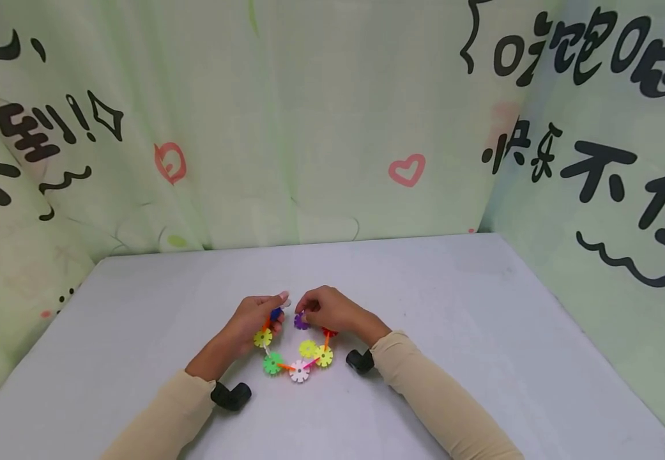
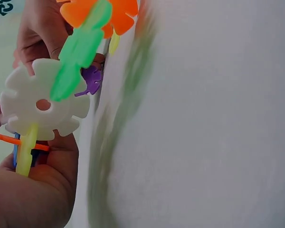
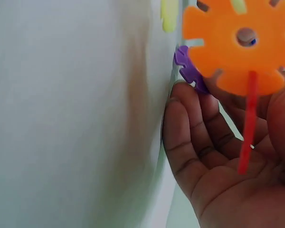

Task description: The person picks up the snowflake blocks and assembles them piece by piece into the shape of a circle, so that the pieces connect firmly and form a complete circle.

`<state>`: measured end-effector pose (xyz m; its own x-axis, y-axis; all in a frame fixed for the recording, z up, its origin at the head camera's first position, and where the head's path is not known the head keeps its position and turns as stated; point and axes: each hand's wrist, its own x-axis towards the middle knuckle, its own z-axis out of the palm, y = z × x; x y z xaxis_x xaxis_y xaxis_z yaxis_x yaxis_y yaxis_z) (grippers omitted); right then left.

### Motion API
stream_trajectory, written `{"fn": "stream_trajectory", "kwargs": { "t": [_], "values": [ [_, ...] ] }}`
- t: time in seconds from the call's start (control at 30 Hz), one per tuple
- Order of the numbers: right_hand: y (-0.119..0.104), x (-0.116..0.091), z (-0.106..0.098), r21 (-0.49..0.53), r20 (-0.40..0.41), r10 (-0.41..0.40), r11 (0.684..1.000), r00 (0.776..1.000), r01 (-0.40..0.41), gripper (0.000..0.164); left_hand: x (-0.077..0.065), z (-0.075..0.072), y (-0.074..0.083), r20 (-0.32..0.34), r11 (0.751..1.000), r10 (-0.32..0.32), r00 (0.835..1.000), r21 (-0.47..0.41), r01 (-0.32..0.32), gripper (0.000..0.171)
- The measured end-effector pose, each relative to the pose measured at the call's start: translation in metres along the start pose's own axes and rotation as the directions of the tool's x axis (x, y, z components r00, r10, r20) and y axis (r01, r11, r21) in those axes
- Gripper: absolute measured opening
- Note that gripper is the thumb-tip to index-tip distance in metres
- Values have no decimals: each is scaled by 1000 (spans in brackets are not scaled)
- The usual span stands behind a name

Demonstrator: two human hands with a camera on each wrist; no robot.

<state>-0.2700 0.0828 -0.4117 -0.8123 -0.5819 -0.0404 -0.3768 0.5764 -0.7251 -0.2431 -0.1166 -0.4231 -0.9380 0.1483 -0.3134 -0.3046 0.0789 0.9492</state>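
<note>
A curved chain of slotted plastic snowflake discs hangs between both hands. My left hand (image 1: pixel 260 316) grips its left end around a blue disc (image 1: pixel 276 314), and a small whitish piece shows at the fingertips. Between thumb and fingers, my right hand (image 1: pixel 332 310) pinches a purple disc (image 1: pixel 301 321), a short gap from the left fingertips. A red disc (image 1: pixel 330 332) shows just under the right hand. Lower in the loop are a green disc (image 1: pixel 273 363), a pale pink disc (image 1: pixel 299 371) and a yellow disc (image 1: pixel 324 356). An orange disc (image 3: pixel 232 47) fills the right wrist view's upper right.
A white-covered table (image 1: pixel 447 306) lies beneath the hands. Pale green curtains (image 1: pixel 321 128) with black lettering and red hearts rise behind it and at both sides. Each wrist carries a black camera mount (image 1: pixel 231 396) close over the table.
</note>
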Motion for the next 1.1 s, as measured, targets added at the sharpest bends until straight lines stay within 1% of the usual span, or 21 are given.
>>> {"fn": "stream_trajectory", "kwargs": {
  "t": [0.17, 0.33, 0.43, 0.6, 0.73, 0.87, 1.1],
  "values": [
    [3, -3, -5, 10, -61, 20, 1000, 998, -19, 16, 1, 1, 0, 13, 999, -12, 1000, -46, 13, 48],
    [5, -4, -13, 17, -99, 35, 999, 995, -33, 15, 1, 6, 3, 34, 998, -13, 999, -66, 15, 47],
    [4, -5, -19, 61, -125, 38, 998, 991, -30, 14, 1, 8, 3, 40, 998, -14, 999, -61, 16, 47],
    [4, -6, -26, 177, -178, 28, 984, 984, 4, 14, 1, 11, 3, 57, 999, -1, 998, -49, 4, 48],
    [3, -6, -29, 248, -179, 35, 969, 983, 10, 15, 2, 13, 5, 49, 999, -10, 999, -43, 12, 46],
    [3, -6, -28, 281, -164, 47, 960, 985, 1, 17, 3, 15, 4, 47, 999, -13, 999, -41, 15, 46],
    [5, -5, -25, 338, -135, 84, 940, 987, -34, 16, 2, 17, 4, 55, 1000, 13, 998, -20, -12, 47]
  ]
}}
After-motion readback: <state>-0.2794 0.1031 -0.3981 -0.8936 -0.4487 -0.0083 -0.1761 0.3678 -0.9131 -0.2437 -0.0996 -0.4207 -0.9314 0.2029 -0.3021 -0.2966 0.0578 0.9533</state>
